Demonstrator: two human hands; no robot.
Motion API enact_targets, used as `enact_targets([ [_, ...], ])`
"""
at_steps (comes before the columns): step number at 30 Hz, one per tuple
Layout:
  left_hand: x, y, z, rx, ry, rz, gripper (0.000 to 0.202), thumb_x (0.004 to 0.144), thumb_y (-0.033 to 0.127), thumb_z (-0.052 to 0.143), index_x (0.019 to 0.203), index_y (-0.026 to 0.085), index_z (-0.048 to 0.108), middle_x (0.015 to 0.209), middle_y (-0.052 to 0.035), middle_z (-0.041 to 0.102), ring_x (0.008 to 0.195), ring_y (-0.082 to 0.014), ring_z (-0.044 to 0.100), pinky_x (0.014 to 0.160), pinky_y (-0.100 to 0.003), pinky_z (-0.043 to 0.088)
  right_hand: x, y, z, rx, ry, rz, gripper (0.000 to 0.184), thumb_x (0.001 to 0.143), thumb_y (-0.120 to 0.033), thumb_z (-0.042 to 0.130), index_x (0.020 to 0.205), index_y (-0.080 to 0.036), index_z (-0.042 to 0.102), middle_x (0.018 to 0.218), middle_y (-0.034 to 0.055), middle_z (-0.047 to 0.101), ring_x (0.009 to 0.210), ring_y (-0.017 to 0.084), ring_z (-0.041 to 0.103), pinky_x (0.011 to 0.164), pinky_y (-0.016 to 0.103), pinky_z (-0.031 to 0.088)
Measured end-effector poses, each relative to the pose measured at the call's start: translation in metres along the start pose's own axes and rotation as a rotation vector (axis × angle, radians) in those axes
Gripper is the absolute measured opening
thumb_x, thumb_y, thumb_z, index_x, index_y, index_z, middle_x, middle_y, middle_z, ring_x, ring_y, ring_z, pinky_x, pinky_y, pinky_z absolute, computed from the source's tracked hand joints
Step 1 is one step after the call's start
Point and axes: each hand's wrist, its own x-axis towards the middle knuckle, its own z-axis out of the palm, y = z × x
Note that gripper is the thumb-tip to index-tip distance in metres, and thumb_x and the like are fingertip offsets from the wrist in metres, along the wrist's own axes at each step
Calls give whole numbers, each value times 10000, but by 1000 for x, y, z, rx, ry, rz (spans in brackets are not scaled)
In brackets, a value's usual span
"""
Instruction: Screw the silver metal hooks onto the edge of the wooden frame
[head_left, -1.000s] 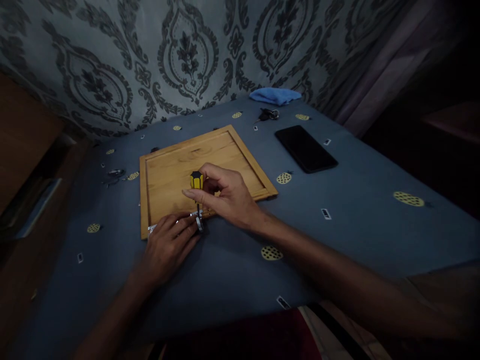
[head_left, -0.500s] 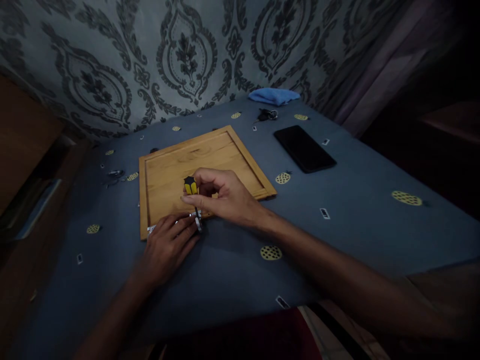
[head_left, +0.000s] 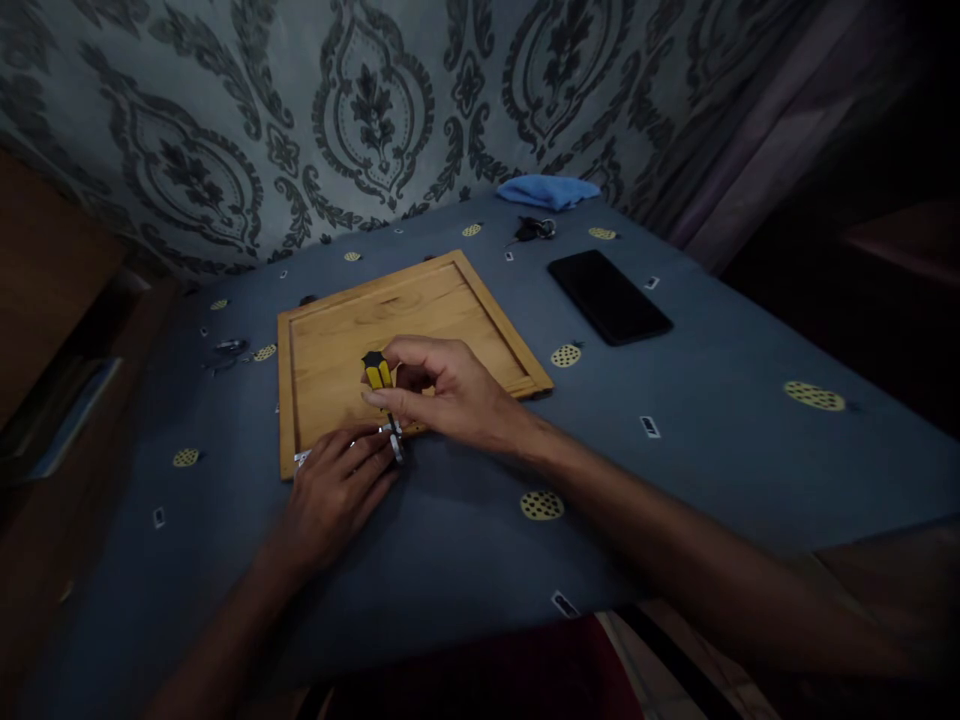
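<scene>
The right hand [head_left: 450, 395] reaches in from the near right, and its fingers are clamped around the yellow-and-black handle of a small screwdriver [head_left: 376, 370]. The tool stands almost upright (leaning a little to the left at the top) over the near edge of a square wooden panel [head_left: 352, 320] with a raised frame. Its dark shaft runs down to a small metal fitting [head_left: 395, 441] at that edge. The left hand [head_left: 337, 495] comes in from the near left. Its fingers lie close together, bent down onto the fitting and holding it against the panel's near rim, just below the right hand. The panel lies flat on a blue patterned sheet [head_left: 712, 400] that covers the whole surface. A black phone [head_left: 609, 297] lies face up to the right of the panel, well apart from it. A bunch of keys [head_left: 536, 229] and a folded blue cloth [head_left: 549, 190] lie at the far edge by the patterned wall. A few small metal parts [head_left: 229, 347] lie to the panel's left.
</scene>
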Motion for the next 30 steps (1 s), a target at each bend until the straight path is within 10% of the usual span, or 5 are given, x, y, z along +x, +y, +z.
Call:
enact_targets([
  [16,-1,-1,1,7,-3,6,186,1019,243,574,1162,175,670,1101,-76,767,1052,-254,686,890,-398,549,-1,2,0,69,-58,59,301,878,-404,700,770,-209,498,595,-77,431,546,102,463,513,241,337],
  [30,0,-1,0,-22,-19,-5,191,1004,216,598,1182,176,657,1133,-72,760,1088,-265,678,904,-417,553,1,-3,3,30,252,-78,328,885,-418,697,755,-235,459,676,-55,474,565,102,496,513,253,425],
])
